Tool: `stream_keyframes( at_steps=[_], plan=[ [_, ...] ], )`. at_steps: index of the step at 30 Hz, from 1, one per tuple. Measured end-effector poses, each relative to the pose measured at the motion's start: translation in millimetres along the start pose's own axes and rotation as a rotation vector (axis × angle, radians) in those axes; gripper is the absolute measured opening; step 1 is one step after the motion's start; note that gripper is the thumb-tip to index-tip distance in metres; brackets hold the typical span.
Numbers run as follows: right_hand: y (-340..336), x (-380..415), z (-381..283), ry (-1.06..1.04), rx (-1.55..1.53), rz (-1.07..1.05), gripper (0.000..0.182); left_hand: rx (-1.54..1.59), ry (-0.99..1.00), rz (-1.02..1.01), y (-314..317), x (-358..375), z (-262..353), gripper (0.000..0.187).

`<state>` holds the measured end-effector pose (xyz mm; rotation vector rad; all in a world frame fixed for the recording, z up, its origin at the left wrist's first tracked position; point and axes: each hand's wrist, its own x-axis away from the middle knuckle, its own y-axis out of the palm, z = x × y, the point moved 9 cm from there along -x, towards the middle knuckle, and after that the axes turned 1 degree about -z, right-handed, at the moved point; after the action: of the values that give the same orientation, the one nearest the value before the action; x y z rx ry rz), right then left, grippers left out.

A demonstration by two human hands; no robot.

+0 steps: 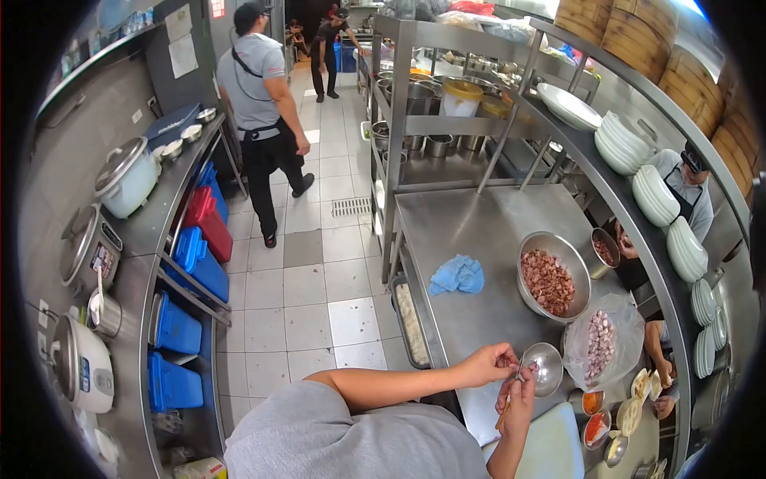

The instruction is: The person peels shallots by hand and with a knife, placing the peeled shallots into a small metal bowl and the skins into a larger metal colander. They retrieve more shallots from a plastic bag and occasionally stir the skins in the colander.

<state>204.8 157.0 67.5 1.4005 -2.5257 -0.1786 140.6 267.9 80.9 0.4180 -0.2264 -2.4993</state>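
My left hand [488, 364] is closed, its fingertips pinched together beside the rim of a small steel bowl [546, 369]. Close below it, my right hand [519, 396] is wrapped round a thin tool [503, 413] with a brownish handle. Whatever lies between my fingertips is too small to make out. Behind the small bowl stands a large steel bowl [547, 275] of chopped reddish meat. To its right, a clear plastic bag [600, 339] holds pale pinkish pieces. A whitish cutting board [550, 447] lies near my right forearm.
A crumpled blue cloth [457, 275] lies on the steel table [495, 223]. Small bowls [596, 429] of cut food sit at right. A shelf [638, 199] with white dishes curves overhead. People stand in the aisle, and a co-worker's hands [665, 383] are across the table.
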Motion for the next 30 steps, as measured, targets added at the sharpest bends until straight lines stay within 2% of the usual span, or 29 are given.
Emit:
stream_keyframes(
  at_steps=[4, 8, 10, 12, 16, 18, 21, 25, 27, 30],
  plan=[
    [-21.7, 6.5, -4.1, -0.010, 0.037, -0.008, 0.033, -0.135, -0.061, 0.035, 21.0, 6.8, 0.2, 0.016],
    [-38.8, 13.2, -9.6, 0.017, 0.040, -0.031, 0.032, -0.254, 0.039, 0.113, 42.7, 12.2, 2.8, 0.015],
    [-41.5, 11.0, -14.0, 0.048, -0.043, -0.049, 0.030, -0.328, 0.068, 0.144, 46.7, 7.0, 5.4, 0.014],
    [-52.1, 2.1, -18.7, 0.074, -0.118, -0.091, 0.030, -0.254, 0.040, 0.198, 54.6, 4.1, 0.8, 0.015],
    [-59.5, 10.2, -28.4, 0.118, -0.264, -0.099, 0.030, -0.273, 0.097, 0.194, 76.3, -4.0, 8.7, 0.014],
    [-69.2, 13.0, -32.0, 0.092, -0.316, -0.121, 0.030, -0.425, 0.263, 0.193, 89.1, -2.1, 24.6, 0.013],
    [-84.4, 13.7, -27.5, 0.104, -0.376, -0.121, 0.031, -0.538, 0.339, 0.136, 106.0, -4.2, 27.8, 0.011],
    [-96.9, 14.6, -26.4, 0.115, -0.401, -0.061, 0.031, -0.522, 0.281, 0.094, 117.3, -9.9, 22.5, 0.011],
    [-103.1, 14.1, -27.0, 0.100, -0.404, -0.071, 0.029, -0.532, 0.428, 0.072, 124.5, -9.0, 23.0, 0.012],
    [-102.9, 14.9, -33.9, 0.109, -0.431, -0.095, 0.026, -0.471, 0.359, 0.093, 115.7, -13.1, 14.9, 0.016]
  ],
)
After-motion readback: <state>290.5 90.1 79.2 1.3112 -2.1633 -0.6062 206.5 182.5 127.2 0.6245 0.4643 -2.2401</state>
